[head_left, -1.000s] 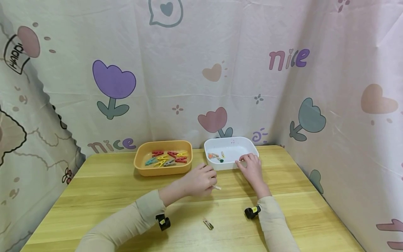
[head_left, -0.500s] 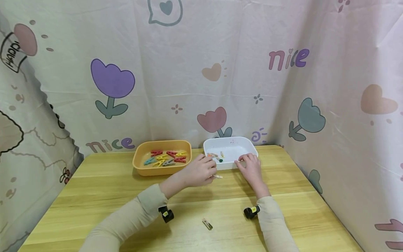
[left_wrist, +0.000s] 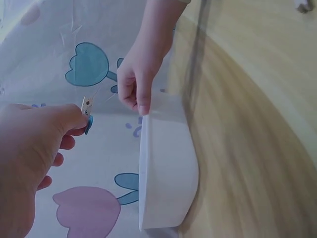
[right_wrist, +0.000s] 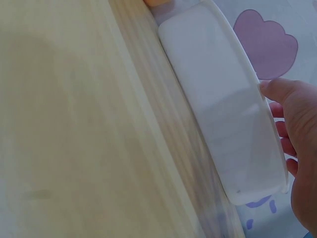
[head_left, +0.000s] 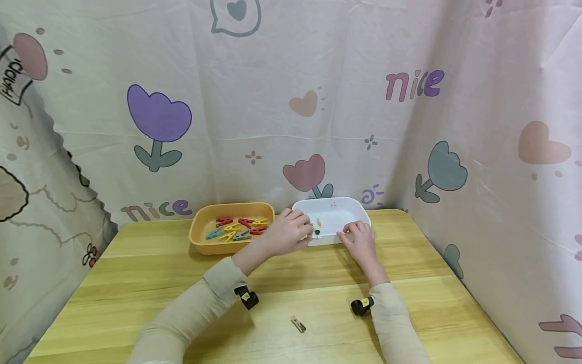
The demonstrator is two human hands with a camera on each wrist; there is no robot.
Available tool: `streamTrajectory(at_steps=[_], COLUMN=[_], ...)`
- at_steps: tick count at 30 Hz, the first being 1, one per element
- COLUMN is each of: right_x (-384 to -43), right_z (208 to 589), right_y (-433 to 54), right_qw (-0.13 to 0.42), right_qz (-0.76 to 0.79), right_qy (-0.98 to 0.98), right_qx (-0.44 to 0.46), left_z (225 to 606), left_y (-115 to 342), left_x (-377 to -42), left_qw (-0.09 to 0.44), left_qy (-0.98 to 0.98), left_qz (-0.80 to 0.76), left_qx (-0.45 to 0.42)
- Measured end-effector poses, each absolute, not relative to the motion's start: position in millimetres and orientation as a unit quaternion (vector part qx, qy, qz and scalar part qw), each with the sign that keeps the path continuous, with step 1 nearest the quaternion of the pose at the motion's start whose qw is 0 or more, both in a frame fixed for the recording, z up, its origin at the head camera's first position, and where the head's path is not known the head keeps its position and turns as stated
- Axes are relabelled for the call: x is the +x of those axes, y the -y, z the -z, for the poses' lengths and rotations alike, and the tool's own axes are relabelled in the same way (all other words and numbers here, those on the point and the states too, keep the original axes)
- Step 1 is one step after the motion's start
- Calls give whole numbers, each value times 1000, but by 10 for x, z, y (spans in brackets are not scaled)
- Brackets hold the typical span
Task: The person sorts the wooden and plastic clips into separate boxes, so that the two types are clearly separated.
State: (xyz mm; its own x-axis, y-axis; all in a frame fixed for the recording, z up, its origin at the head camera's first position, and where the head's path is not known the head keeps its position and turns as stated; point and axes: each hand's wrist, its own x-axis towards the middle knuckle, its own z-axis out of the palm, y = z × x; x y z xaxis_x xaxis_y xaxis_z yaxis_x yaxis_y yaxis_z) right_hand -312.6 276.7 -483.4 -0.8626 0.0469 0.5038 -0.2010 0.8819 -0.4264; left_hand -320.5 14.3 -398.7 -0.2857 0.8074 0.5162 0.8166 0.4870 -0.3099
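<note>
My left hand (head_left: 287, 233) pinches a small wooden clothespin (left_wrist: 86, 106) between thumb and fingertips. A round blue piece shows at its lower end in the left wrist view. In the head view this hand is over the front left rim of a white plastic tray (head_left: 329, 239). My right hand (head_left: 361, 244) grips the tray's front rim farther right, its thumb on the outer wall and its fingers inside. Small decorated clothespins (head_left: 319, 222) lie at the tray's left, partly hidden behind my left hand.
Left of the white tray stands an orange tray (head_left: 204, 247) of red, yellow, blue and grey plastic clothespins (head_left: 232, 228). Another wooden clothespin (head_left: 298, 324) lies near the table's front. A printed curtain (head_left: 245, 116) hangs close behind both trays.
My left hand has risen and moved forward with the clothespin, from above the table to the white tray's rim. My right hand has kept its grip on the rim.
</note>
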Motion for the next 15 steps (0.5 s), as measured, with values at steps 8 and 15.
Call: streamTrajectory(at_steps=[8, 15], right_x=[-3120, -3138], right_z=[4841, 4850], right_y=[-2753, -2758], right_qw=[276, 271], right_qz=[-241, -240], right_qy=[929, 931], right_qx=[45, 45], left_z=[3960, 3916], left_y=[-236, -310], left_x=[-3356, -3486], left_qw=[336, 322], left_qy=[803, 823], left_qz=[49, 63], left_qx=[-490, -463])
